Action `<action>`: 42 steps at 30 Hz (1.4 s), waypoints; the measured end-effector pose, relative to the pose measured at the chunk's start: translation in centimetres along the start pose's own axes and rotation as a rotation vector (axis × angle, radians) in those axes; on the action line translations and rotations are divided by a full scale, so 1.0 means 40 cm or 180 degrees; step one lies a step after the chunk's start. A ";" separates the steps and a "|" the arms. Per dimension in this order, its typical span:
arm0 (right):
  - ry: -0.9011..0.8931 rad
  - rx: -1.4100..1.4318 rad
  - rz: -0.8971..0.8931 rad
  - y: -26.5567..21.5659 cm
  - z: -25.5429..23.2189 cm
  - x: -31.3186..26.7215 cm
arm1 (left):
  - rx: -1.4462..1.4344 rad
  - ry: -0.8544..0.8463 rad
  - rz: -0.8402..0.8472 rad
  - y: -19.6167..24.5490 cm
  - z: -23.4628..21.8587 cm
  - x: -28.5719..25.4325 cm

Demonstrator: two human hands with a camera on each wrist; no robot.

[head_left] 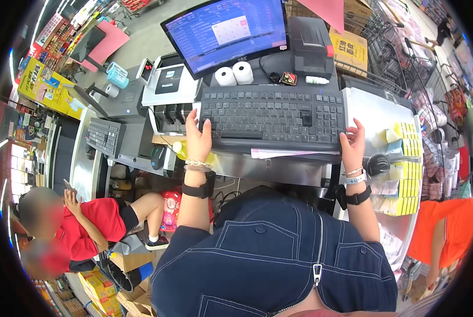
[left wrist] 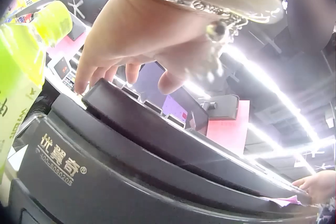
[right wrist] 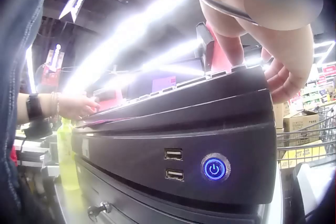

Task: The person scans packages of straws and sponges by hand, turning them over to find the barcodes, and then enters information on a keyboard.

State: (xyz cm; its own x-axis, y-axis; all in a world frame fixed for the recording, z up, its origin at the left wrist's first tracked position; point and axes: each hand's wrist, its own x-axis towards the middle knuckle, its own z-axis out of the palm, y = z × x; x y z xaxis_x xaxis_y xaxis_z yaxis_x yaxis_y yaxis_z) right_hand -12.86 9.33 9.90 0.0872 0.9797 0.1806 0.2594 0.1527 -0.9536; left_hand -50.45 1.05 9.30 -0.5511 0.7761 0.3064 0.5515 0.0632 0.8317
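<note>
The left hand (head_left: 198, 141) and right hand (head_left: 354, 149) spread loosely at opposite side edges of the keyboard (head_left: 263, 117). They probably steady it.

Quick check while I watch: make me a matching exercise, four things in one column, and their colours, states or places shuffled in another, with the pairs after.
Things
1. black keyboard
2. paper rolls
3. power button
4. bottle

Colours, states, places
A. glowing blue
B. white, side by side
C. yellow-green
D. between the left hand and the right hand

Pairs: 1-D, 2-B, 3-A, 4-C
</note>
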 end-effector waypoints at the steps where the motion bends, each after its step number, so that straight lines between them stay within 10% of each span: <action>1: -0.0069 -0.0132 -0.0036 0.006 -0.002 0.002 | -0.0018 -0.0043 -0.0065 0.002 0.001 -0.002; 15: 0.0280 -0.0048 0.0009 -0.010 -0.027 -0.050 | 0.0518 -0.0257 0.1212 0.232 0.035 -0.044; 35: 0.2254 -0.0826 0.0321 -0.156 -0.338 -0.866 | -0.1857 -0.4720 0.2291 0.533 0.318 -0.610; 42: 0.3027 -0.0797 0.0455 -0.262 -0.378 -1.163 | -0.1833 -0.5590 0.3644 0.643 0.331 -0.865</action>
State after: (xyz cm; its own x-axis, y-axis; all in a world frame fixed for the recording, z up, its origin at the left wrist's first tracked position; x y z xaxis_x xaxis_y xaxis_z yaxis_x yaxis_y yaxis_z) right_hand -5.11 -39.81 15.11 0.8402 0.4580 0.2905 0.3725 -0.0979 -0.9229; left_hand -8.91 -15.86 13.95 0.9559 -0.0259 0.2927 -0.2485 -0.6027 0.7582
